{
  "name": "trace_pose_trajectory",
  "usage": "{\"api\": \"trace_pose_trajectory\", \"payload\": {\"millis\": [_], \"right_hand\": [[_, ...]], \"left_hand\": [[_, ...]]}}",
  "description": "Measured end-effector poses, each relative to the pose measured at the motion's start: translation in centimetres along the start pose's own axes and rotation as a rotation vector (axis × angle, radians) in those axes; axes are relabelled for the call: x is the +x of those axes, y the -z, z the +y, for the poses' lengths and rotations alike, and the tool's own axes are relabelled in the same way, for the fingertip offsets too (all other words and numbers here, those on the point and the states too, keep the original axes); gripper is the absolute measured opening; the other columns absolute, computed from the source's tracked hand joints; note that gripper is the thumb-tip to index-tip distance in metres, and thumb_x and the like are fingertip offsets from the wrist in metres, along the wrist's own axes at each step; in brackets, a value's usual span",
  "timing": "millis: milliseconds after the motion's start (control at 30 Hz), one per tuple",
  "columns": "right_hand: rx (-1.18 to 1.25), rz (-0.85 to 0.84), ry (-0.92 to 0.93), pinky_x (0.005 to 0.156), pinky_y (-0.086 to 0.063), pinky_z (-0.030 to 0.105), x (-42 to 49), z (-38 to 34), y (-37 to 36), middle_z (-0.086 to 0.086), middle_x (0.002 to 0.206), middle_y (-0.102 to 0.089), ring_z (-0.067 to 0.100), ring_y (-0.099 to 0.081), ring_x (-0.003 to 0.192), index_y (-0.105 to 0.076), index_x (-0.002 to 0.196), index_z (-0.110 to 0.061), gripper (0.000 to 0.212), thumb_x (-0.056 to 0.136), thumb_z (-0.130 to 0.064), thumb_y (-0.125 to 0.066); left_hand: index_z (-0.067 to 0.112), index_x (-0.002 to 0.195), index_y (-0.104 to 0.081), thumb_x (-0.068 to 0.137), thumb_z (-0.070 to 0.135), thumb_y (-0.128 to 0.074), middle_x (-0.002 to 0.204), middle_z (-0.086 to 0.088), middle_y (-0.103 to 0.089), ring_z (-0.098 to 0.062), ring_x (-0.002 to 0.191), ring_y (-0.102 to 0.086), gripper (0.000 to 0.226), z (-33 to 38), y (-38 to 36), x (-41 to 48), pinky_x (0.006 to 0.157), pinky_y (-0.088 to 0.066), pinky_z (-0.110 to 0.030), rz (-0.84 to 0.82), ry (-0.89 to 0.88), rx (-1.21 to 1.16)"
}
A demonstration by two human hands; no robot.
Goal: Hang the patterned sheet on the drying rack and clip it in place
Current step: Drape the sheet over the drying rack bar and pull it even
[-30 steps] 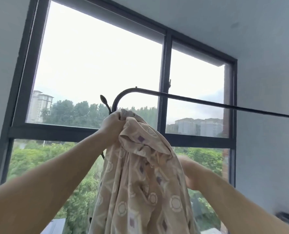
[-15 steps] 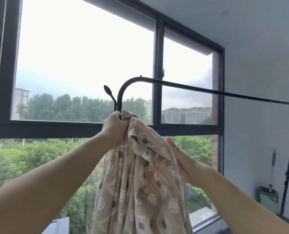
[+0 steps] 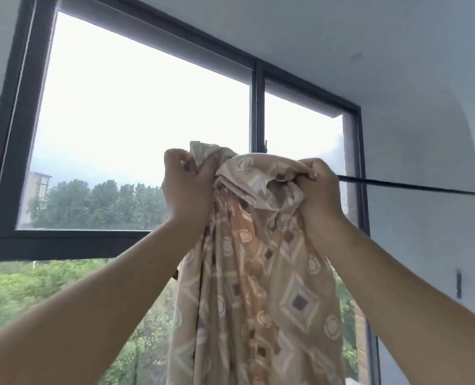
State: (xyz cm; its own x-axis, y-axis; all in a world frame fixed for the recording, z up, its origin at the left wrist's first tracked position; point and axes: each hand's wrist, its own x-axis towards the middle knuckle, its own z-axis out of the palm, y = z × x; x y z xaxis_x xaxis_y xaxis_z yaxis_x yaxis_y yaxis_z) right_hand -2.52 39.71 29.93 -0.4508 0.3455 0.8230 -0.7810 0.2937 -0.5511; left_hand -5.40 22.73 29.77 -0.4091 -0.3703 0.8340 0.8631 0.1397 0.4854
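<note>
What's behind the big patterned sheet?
Behind the sheet are the window and green trees. The black rack bar pokes out on the right; its left part is hidden by the cloth. No clips can be seen.

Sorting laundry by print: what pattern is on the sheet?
Beige sheet with cream diamonds, dark square centres and round medallions; the head view shows it.
</note>
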Motion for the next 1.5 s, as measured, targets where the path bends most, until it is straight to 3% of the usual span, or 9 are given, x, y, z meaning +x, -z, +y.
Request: {"api": "trace_pose_trajectory", "payload": {"millis": [133,267,433,767,933,1033,1200,1333,1500], "right_hand": [[-0.281,-0.23,-0.136,0.058,-0.04,0.025,0.0,1.6,2.8,0.007,0.07,-0.053,0.014,-0.052,0.062,-0.061,0.075,-0.003,0.015,0.085,-0.003,-0.049],[-0.173,0.054,-0.183,0.055,-0.038,0.029,2.2,-0.6,7.4,0.004,0.061,-0.056,0.02,-0.052,0.06,-0.057,0.061,-0.013,0.025,0.085,-0.008,-0.052],[-0.17,-0.124,-0.352,0.068,-0.044,0.036,2.6,-1.3,9.6,0.012,0.073,-0.062,0.026,-0.057,0.068,-0.066,0.081,-0.006,0.014,0.086,-0.014,-0.056],[-0.403,-0.01,-0.158,0.063,-0.043,0.03,0.5,-0.4,10.5,0.001,0.08,-0.056,0.017,-0.053,0.07,-0.047,0.08,-0.019,0.015,0.087,-0.023,-0.06],[-0.343,-0.37,-0.24,0.069,-0.046,0.027,-1.5,1.2,8.2,-0.004,0.083,-0.052,0.021,-0.053,0.089,-0.051,0.12,-0.005,0.025,0.095,-0.006,-0.044],[-0.16,-0.396,-0.412,0.047,-0.047,0.021,-2.1,2.1,8.4,0.007,0.071,-0.057,0.023,-0.056,0.068,-0.063,0.095,-0.002,0.022,0.095,-0.002,-0.041],[0.088,-0.009,-0.455,0.031,-0.034,0.01,-1.6,2.4,8.1,0.006,0.033,-0.041,0.002,-0.043,0.025,-0.037,0.059,-0.013,0.041,0.099,-0.005,-0.029],[0.119,-0.018,-0.576,0.047,-0.046,0.02,-2.0,4.2,8.9,0.003,0.058,-0.052,0.011,-0.052,0.052,-0.045,0.068,-0.013,0.033,0.098,0.0,-0.035],[0.111,0.064,-0.715,0.071,-0.057,0.035,-1.3,5.4,8.2,0.011,0.074,-0.063,0.025,-0.06,0.066,-0.065,0.096,-0.001,0.03,0.099,-0.025,-0.046]], "left_hand": [[0.016,0.079,-0.053,0.08,0.037,-0.068,0.078,-0.003,-0.057,-0.018,0.07,-0.057,0.026,-0.9,-0.9,0.6,0.059,-0.049,-0.03,-0.603,0.178,0.342],[0.002,0.096,-0.059,0.077,0.039,-0.071,0.085,-0.011,-0.063,-0.022,0.069,-0.061,0.043,0.8,-1.2,2.2,0.06,-0.053,-0.031,-0.502,0.273,0.03],[0.006,0.102,-0.059,0.085,0.018,-0.065,0.095,-0.015,-0.066,-0.024,0.078,-0.064,0.022,1.3,-3.9,0.0,0.066,-0.055,-0.03,-0.94,0.318,0.187],[0.01,0.077,-0.061,0.096,0.028,-0.049,0.069,-0.008,-0.06,-0.02,0.061,-0.057,0.029,2.4,-6.8,-1.2,0.06,-0.049,-0.029,-0.487,0.456,-0.158],[0.007,0.076,-0.064,0.096,0.032,-0.047,0.074,-0.013,-0.062,-0.027,0.072,-0.058,0.036,0.9,-6.8,-2.8,0.083,-0.05,-0.042,-0.557,0.51,-0.085],[0.006,0.08,-0.071,0.092,0.04,-0.051,0.082,-0.018,-0.067,-0.028,0.073,-0.061,0.041,0.0,-5.9,-3.8,0.083,-0.051,-0.043,-0.665,0.518,-0.037],[0.008,0.069,-0.066,0.085,0.056,-0.049,0.057,-0.003,-0.065,-0.015,0.051,-0.062,0.053,-1.3,-3.0,-4.3,0.051,-0.051,-0.019,-0.724,0.439,0.095],[0.008,0.066,-0.057,0.077,0.051,-0.062,0.061,-0.003,-0.059,-0.015,0.057,-0.055,0.044,-3.2,-0.4,-3.7,0.055,-0.045,-0.022,-0.814,0.33,0.301],[0.009,0.065,-0.056,0.086,0.034,-0.062,0.064,-0.006,-0.057,-0.018,0.059,-0.054,0.033,-4.0,0.4,-2.1,0.055,-0.047,-0.025,-0.287,0.246,0.094]]}}
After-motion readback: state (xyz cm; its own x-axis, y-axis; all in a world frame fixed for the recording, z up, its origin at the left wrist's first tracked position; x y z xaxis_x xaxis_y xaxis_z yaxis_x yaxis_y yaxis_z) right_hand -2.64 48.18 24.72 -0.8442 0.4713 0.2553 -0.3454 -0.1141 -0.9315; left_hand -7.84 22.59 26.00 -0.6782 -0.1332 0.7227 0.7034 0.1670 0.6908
